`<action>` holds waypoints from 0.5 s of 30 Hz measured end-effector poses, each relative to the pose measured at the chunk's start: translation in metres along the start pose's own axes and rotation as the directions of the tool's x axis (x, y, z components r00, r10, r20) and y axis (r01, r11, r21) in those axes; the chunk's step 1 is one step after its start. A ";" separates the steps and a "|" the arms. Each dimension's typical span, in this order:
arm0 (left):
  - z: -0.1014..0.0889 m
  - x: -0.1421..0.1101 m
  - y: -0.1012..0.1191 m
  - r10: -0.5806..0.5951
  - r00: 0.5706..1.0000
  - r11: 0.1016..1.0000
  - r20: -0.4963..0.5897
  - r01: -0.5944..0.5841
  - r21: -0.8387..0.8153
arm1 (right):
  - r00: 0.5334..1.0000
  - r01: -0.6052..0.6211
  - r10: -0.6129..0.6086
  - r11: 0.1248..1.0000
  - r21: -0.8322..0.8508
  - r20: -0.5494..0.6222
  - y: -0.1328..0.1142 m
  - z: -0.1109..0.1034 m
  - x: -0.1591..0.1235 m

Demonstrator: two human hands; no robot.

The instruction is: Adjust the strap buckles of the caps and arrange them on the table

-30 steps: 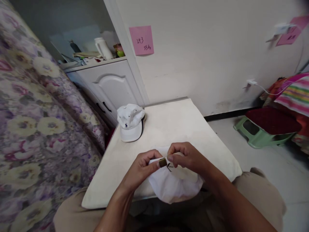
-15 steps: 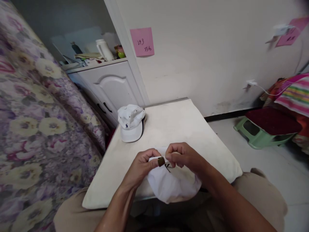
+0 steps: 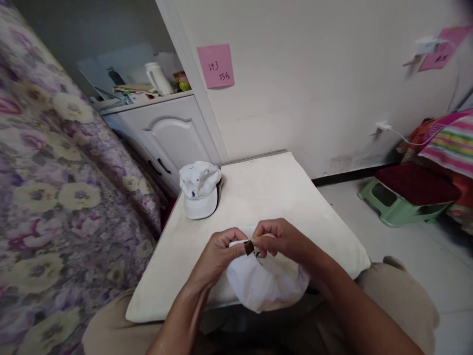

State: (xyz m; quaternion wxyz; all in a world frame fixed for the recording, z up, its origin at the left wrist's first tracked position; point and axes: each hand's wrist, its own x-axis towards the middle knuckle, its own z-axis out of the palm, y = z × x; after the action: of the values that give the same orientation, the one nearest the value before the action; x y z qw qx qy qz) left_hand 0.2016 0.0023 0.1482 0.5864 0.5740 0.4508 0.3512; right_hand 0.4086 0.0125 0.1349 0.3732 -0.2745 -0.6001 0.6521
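Observation:
A white cap [image 3: 264, 286] hangs from both hands at the near edge of the table, its crown sagging downward. My left hand [image 3: 221, 249] pinches its strap beside a brass-coloured metal buckle [image 3: 249, 247], thumb against the buckle's left side. From the right, my right hand [image 3: 275, 236] grips the strap close to the buckle with thumb and fingers pressed together. Some dark marking shows just below the fingers, partly covered. The strap's path through the buckle is too small to make out. A second white cap [image 3: 199, 187] with a small dark logo rests at the table's left side.
A cream-covered table [image 3: 266, 182] stands against the wall. Left of it hang a floral curtain [image 3: 74, 197] and a white cabinet [image 3: 170, 133] with a jug [image 3: 158, 79] on its shelf. On the floor at right is a green stool [image 3: 388, 207] with a dark red top.
The buckle has tilted and shifted slightly to the right between my fingers. My right fingers now cover more of the dark marking. The second cap stays in place.

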 end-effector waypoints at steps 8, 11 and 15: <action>-0.003 -0.001 0.003 -0.046 0.999 0.999 0.024 0.046 -0.019 | 0.997 -0.061 0.067 0.988 -0.145 0.030 -0.013 -0.010 -0.007; -0.002 -0.002 0.003 -0.024 0.997 0.999 0.075 0.027 -0.041 | 0.997 -0.043 0.050 0.994 -0.103 0.065 -0.013 -0.009 -0.006; 0.001 -0.001 0.001 -0.010 0.996 0.999 0.091 0.013 -0.037 | 0.991 -0.036 0.039 0.999 -0.026 0.124 -0.007 -0.007 -0.004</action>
State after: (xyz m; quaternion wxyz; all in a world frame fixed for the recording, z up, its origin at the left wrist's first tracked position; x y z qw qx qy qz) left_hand 0.2020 0.0016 0.1493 0.6192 0.5756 0.4201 0.3298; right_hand 0.4176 0.0138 0.1400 0.3192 -0.2489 -0.6248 0.6676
